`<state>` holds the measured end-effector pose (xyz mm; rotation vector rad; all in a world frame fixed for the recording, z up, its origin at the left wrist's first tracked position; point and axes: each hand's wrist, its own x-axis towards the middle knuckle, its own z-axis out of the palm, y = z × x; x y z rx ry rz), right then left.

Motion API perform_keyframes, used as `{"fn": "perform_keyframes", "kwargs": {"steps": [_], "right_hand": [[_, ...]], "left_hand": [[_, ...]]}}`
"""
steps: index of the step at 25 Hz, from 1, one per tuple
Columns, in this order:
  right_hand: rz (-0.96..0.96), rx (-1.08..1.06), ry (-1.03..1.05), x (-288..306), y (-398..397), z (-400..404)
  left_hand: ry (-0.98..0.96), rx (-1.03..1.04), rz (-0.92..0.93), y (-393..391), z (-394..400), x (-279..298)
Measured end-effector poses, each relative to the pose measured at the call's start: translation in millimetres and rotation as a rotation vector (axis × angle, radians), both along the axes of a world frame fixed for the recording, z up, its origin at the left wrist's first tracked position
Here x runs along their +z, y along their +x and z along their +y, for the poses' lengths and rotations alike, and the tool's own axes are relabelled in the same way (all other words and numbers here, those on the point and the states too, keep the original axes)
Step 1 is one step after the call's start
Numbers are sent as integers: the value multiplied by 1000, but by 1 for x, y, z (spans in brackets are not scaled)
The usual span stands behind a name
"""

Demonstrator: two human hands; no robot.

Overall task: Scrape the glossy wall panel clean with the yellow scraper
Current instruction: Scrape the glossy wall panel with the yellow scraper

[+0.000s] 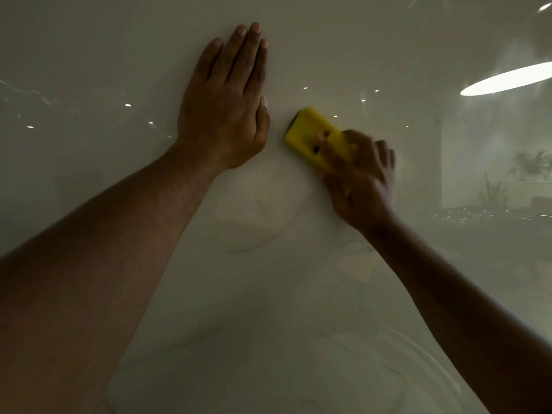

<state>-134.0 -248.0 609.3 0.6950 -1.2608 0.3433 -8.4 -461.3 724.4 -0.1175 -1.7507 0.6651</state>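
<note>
The glossy wall panel [119,70] fills the whole head view, pale and reflective. My left hand [227,103] lies flat on it with straight fingers pointing up. Just to its right, my right hand [361,177] grips the yellow scraper [313,132] by its lower end. The scraper's dark front edge points up and left, close to my left thumb, and sits against the panel. My right hand is blurred by motion.
The panel mirrors ceiling lights, a bright oval lamp [507,77] at upper right, and potted plants [531,164] at the right edge. Faint curved streaks [268,234] show on the panel below the hands.
</note>
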Motion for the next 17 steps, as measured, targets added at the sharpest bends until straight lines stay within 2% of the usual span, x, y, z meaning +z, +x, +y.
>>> {"fn": "perform_keyframes", "kwargs": {"steps": [1, 2, 3, 5, 6, 7, 8, 11, 13, 14, 15, 17], "right_hand": [[77, -15, 111, -3, 0, 5], [72, -20, 119, -1, -3, 11], [5, -9, 11, 4, -7, 16], [-262, 60, -380, 18, -9, 22], [-331, 63, -477, 19, -8, 22], [-305, 41, -463, 14, -4, 16], [-223, 26, -353, 5, -1, 8], [96, 40, 210, -34, 7, -14], [195, 24, 441, -35, 2, -5], [199, 8, 449, -25, -4, 5], [162, -9, 364, -14, -10, 15], [-27, -5, -13, 5, -15, 27]], "left_hand": [[2, -3, -1, 0, 0, 0], [4, -7, -2, 0, 0, -1], [2, -11, -5, 1, -1, -1], [-8, -17, -12, 2, -2, -2], [-10, -17, -15, 3, -3, -3], [-11, -15, -18, 2, -3, -3], [-11, -15, -20, 2, -3, -4], [-9, -25, -26, 1, -5, -3], [-7, -39, -36, 2, -5, -4], [-10, -42, -36, 3, -5, -5], [-18, -41, -35, 3, -5, -6], [-35, -38, -36, 2, -6, -9]]}}
